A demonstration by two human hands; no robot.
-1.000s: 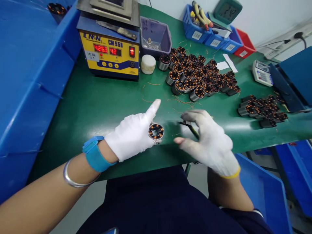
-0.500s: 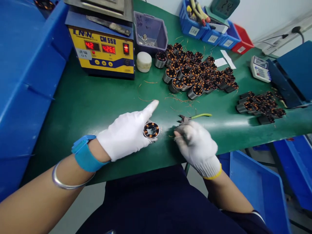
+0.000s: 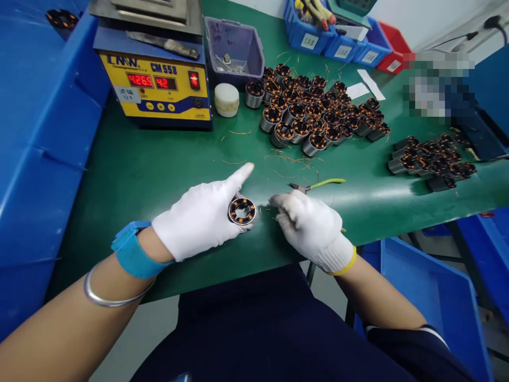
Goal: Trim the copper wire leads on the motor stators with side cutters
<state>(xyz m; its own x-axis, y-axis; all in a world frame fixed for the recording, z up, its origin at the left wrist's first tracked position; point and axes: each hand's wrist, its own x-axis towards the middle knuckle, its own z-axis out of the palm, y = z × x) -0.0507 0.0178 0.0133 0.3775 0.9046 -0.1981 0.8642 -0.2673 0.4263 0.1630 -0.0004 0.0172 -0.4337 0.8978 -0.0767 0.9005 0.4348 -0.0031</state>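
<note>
My left hand (image 3: 202, 217), in a white glove, is wrapped round a round metal motor part (image 3: 242, 211) with copper windings, its thumb stretched out above it. To the right, my right hand (image 3: 308, 220), also gloved, has its fingers curled together just past a few short wire bits; what they hold, if anything, is hidden. Green-handled cutters (image 3: 326, 182) lie on the green table (image 3: 159, 170) right behind my right hand. Many similar motor parts (image 3: 314, 143) stand grouped farther back, with loose copper wires before them.
At the back left is a yellow and blue soldering pot unit (image 3: 159, 87). A purple bin (image 3: 254, 58), a white round container (image 3: 226, 101), blue bins (image 3: 306, 40) and a red bin (image 3: 392, 58) line the back. More motor parts (image 3: 441, 183) stand at right.
The view has shifted slightly. My right hand has moved a little left and away from the cutters, and its fingers point more toward the motor part. My left hand keeps its hold.
</note>
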